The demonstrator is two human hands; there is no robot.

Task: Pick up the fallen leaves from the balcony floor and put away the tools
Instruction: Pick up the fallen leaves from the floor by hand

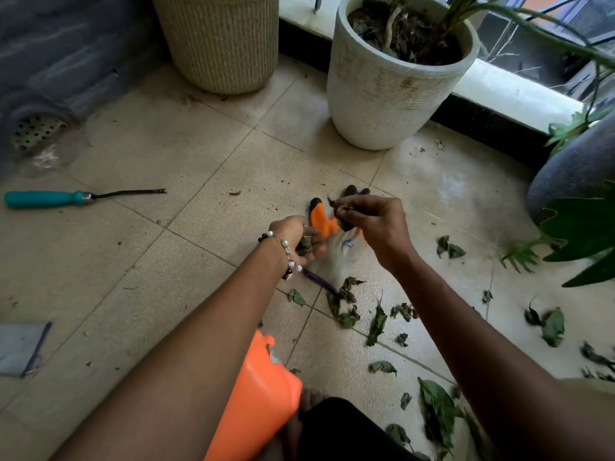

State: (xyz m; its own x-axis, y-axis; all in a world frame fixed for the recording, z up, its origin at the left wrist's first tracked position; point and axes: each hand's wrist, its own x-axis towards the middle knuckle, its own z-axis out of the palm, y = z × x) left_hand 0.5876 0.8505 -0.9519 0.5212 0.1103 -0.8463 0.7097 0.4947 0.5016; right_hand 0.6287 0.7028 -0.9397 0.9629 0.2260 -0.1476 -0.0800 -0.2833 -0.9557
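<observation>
A few dry leaves [304, 245] are held in the curled fingers of the left hand [293, 236]. More leaf bits [342, 207] are pinched in the right hand [372, 221], fingertips pressed together. Under both hands an orange and grey glove [336, 241] is spread on the tiled floor [186, 261].

Many fallen leaves [376, 324] are scattered from 3 to 6 o'clock. A teal-handled tool [66, 197] is laid at 9 o'clock — well apart from the hands.

At 12 o'clock a white pot [382, 98] is filled with dark soil and a plant; a woven basket [219, 41] is set beside it at 11 — its inside cannot be seen. An orange container [256, 404] is seen at 6 o'clock.
</observation>
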